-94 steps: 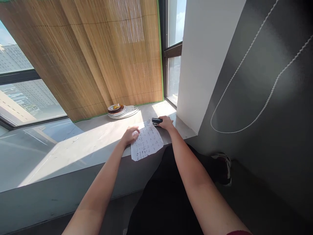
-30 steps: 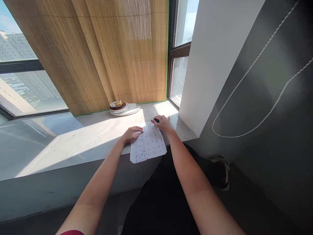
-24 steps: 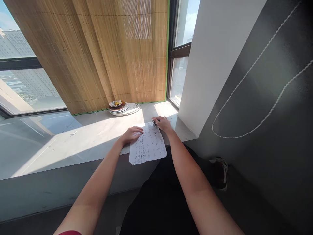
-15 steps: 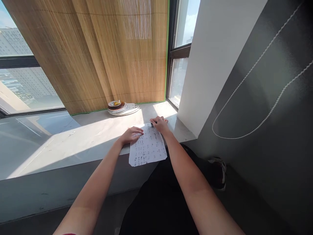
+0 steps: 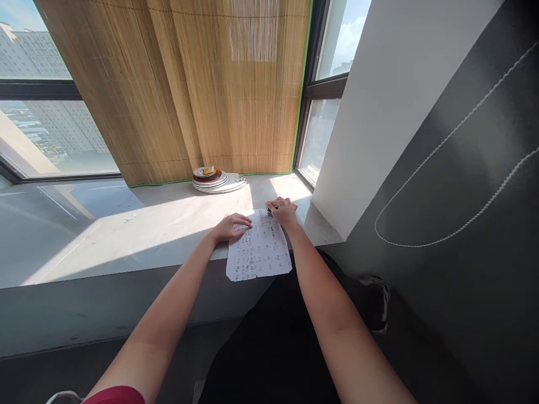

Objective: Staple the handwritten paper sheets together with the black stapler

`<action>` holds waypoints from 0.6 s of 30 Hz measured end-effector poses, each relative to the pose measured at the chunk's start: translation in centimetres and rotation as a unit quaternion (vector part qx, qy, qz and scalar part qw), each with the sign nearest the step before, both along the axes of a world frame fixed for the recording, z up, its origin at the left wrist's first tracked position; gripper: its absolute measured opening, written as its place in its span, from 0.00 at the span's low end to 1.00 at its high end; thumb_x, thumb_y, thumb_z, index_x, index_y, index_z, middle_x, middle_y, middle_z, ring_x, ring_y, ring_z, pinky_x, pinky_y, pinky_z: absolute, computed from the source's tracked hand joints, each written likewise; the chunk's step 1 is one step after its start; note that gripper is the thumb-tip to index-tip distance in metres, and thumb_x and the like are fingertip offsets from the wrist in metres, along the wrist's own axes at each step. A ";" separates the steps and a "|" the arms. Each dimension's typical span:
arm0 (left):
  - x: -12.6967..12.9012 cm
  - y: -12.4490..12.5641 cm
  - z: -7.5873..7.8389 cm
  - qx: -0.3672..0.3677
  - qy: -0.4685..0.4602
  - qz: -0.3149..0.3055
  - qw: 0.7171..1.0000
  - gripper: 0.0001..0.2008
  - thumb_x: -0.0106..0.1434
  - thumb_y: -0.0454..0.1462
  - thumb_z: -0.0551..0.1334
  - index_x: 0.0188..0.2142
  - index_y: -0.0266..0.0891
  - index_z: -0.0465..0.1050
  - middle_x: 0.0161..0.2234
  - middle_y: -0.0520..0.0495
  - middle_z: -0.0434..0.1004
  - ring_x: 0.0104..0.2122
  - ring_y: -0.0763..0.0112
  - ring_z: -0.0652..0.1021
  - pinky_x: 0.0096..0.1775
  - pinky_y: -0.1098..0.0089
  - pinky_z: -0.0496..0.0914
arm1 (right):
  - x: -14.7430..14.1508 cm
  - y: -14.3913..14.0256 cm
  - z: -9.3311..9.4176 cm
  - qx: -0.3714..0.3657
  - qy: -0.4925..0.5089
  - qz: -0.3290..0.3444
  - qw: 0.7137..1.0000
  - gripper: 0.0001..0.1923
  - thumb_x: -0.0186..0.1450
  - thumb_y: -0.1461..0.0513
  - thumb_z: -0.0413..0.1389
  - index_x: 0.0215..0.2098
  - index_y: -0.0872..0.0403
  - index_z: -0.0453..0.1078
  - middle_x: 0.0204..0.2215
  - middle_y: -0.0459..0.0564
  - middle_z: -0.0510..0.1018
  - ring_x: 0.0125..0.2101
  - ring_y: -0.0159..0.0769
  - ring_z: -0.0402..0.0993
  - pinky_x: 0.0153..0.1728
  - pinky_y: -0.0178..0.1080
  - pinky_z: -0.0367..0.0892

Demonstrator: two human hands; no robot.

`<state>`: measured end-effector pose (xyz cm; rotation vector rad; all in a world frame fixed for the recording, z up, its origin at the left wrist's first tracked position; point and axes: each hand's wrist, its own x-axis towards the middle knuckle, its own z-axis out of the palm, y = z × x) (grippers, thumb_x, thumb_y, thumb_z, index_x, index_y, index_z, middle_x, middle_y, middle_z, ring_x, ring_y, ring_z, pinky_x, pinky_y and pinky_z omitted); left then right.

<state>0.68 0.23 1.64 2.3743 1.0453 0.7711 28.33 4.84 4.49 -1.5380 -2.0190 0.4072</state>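
A white sheet of paper (image 5: 260,255) covered in dark handwritten marks lies on the window sill, its lower part reaching past the sill's front edge. Both bottom corners are cut off at a slant, and a small nick shows in the bottom edge. My left hand (image 5: 232,228) rests flat on the sheet's left side, fingers stretched out. At the top right corner of the paper, my right hand (image 5: 283,211) is closed around a small black object (image 5: 269,210). Its kind cannot be made out, as the fingers cover most of it.
Stacked plates (image 5: 209,178) stand on the sill (image 5: 168,219) near the bamboo blind (image 5: 202,90). Windows flank the blind. A white wall column (image 5: 370,112) rises on the right, and a beaded cord (image 5: 404,245) hangs against the dark wall. My leg is below the sill.
The view has shifted slightly, so things sit a little farther right. Both hands keep about the same places on the paper, the right one still gripping the small black object.
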 end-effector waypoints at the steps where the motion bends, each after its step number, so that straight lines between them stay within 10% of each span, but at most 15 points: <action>1: -0.1 0.1 -0.1 0.002 0.001 -0.001 1.000 0.15 0.70 0.47 0.67 0.49 0.49 0.90 0.57 0.43 0.86 0.60 0.51 0.81 0.62 0.53 0.78 | 0.0 0.0 0.0 -0.002 -0.002 0.001 1.000 0.21 0.82 0.54 0.48 0.53 0.40 0.86 0.59 0.53 0.81 0.64 0.56 0.66 0.69 0.65 0.53; 18: -0.3 0.5 -0.5 0.042 0.014 -0.019 0.999 0.14 0.73 0.46 0.66 0.50 0.49 0.90 0.56 0.43 0.87 0.57 0.53 0.82 0.59 0.54 0.79 | -0.3 0.2 -0.5 0.008 0.011 0.018 1.000 0.20 0.81 0.55 0.50 0.50 0.41 0.86 0.56 0.53 0.82 0.62 0.54 0.66 0.69 0.64 0.50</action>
